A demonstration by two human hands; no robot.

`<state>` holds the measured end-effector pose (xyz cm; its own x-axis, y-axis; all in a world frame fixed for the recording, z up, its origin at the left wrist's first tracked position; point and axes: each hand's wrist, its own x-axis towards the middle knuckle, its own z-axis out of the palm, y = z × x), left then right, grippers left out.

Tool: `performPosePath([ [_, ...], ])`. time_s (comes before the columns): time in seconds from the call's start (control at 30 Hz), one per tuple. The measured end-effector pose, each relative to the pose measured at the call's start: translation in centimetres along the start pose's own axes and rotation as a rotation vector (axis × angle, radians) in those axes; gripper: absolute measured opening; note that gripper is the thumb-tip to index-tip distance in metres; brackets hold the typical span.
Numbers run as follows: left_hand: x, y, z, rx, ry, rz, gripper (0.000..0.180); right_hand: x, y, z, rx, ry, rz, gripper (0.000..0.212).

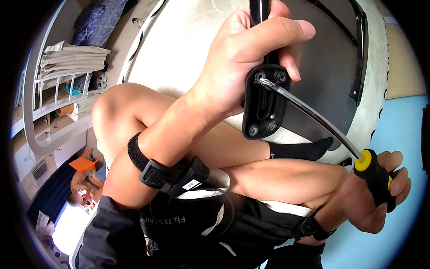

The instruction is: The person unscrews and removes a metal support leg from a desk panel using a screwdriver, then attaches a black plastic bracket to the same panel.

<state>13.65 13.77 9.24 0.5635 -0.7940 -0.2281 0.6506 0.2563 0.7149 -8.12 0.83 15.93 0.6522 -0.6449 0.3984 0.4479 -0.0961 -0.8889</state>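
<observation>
A seated person with crossed legs works with both bare hands on a black fitting (pixel 265 104), an oblong plate with a round recess near each corner and a long slot down its middle, raised above the lap near the top centre of the view. The left hand (pixel 244 51) wraps around the black post (pixel 259 12) rising from the plate, thumb laid across it and fingers curled behind, gripping it firmly. The right hand (pixel 366 201), palm turned upward at lower right, curls its fingers around the black-and-yellow handle of a screwdriver (pixel 313 111), whose long metal shaft slants up and left to the plate's upper-left recess; whether the tip is seated there, one cannot tell. Black straps circle both wrists, the left one (pixel 154 172) near a small boxy device (pixel 190 177). Beyond the fitting, a dark panel (pixel 329 67) with black tubular legs (pixel 359 54) lies on a pale quilted surface (pixel 174 45), close to a foot in a black sock (pixel 300 149). A light-blue surface (pixel 394 134) spreads at right. At far left, folded cream fabric (pixel 74 58) hangs above a white railing (pixel 60 89), and another person sits near an orange chair (pixel 84 162).
</observation>
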Motion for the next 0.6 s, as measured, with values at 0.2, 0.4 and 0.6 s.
performPosePath([
  [0.2,-1.2,0.1,1.0,0.064,0.167,0.172,0.018,0.0,0.4,0.7,0.329,-0.098,0.09,0.032],
  [0.4,-1.1,1.2,1.6,-0.051,0.19,-0.032,0.023,0.1,-0.7,0.4,0.321,-0.092,0.178,0.03],
  [0.6,-0.8,1.1,1.8,0.045,0.032,0.057,0.026,0.5,0.3,0.1,0.019,0.19,-0.095,0.026],
])
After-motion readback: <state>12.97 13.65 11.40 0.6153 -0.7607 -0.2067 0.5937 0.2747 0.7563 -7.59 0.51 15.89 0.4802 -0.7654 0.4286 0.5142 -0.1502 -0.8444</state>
